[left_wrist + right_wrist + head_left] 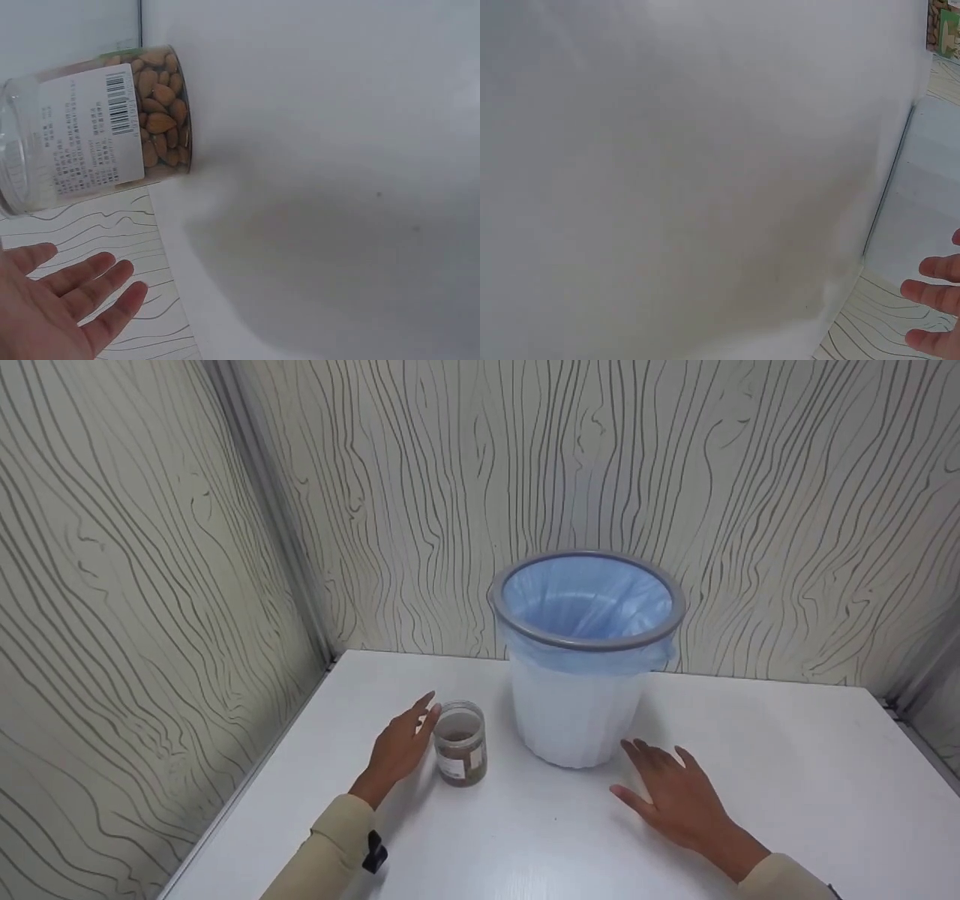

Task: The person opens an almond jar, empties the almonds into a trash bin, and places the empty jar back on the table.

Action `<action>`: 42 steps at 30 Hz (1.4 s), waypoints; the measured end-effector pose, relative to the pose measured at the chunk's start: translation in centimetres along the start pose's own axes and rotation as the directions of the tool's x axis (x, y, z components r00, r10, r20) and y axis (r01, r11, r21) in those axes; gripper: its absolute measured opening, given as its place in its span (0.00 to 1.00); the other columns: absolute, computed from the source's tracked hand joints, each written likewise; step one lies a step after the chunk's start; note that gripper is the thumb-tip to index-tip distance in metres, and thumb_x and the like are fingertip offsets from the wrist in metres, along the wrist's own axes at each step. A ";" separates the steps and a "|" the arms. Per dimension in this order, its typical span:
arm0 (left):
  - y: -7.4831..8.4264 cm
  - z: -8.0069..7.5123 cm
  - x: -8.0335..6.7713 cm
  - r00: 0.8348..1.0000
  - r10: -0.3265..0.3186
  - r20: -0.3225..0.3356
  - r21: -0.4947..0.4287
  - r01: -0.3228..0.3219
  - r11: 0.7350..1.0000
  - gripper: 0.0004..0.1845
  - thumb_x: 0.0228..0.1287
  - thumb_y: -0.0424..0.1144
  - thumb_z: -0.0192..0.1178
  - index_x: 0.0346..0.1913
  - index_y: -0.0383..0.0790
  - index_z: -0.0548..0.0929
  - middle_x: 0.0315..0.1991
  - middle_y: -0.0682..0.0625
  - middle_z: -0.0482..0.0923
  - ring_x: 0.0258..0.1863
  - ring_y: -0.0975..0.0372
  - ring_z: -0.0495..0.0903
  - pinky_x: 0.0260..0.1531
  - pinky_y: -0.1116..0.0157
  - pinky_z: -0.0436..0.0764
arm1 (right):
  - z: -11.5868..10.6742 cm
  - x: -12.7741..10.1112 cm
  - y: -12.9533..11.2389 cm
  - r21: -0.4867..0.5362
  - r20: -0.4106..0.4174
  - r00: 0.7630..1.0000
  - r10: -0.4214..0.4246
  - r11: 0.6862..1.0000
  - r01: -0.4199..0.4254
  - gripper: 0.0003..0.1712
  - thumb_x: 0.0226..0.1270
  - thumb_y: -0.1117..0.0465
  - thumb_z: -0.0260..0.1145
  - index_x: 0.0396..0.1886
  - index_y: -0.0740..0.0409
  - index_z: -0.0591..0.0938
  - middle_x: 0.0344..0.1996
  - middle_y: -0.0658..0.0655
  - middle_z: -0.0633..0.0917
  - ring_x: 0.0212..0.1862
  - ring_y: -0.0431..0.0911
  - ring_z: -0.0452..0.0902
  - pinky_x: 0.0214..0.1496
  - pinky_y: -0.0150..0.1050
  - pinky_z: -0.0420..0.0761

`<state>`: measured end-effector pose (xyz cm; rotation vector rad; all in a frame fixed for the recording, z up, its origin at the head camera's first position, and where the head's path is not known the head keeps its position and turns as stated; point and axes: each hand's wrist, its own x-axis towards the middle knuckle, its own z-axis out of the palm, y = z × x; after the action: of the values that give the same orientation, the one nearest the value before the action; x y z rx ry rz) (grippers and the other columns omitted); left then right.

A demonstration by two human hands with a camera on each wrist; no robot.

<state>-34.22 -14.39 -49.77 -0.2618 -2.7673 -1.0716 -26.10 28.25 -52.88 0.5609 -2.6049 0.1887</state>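
A clear lidless jar (460,743) with almonds and a white label stands on the white table (787,780). My left hand (401,746) is open right beside the jar's left side, fingers straight, holding nothing. In the left wrist view the jar (97,127) lies above my spread fingers (82,292). My right hand (671,799) lies flat and open on the table, just right of the base of a white bin (577,712) lined with a blue bag. The right wrist view shows only its fingertips (934,292) at the right edge.
The bin's grey rim (517,624) stands at the back centre against a wall with wavy wood-grain lines (150,585). Walls close the table on the left and back. Bare tabletop stretches to the right and front.
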 end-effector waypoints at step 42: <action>1.1 1.2 0.1 0.980 0.078 0.182 -0.221 -0.036 0.975 0.47 0.63 0.69 0.61 0.79 0.52 0.59 0.74 0.38 0.66 0.72 0.38 0.64 0.64 0.39 0.69 | 0.3 1.6 -1.2 -0.035 -0.110 0.981 -0.158 0.987 0.155 0.37 0.67 0.34 0.64 0.62 0.58 0.80 0.52 0.57 0.86 0.55 0.53 0.83 0.58 0.61 0.76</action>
<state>-34.18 -12.72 -49.91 -0.4931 -2.7828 -1.4031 -27.05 26.52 -52.35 0.7213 -2.4379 0.1309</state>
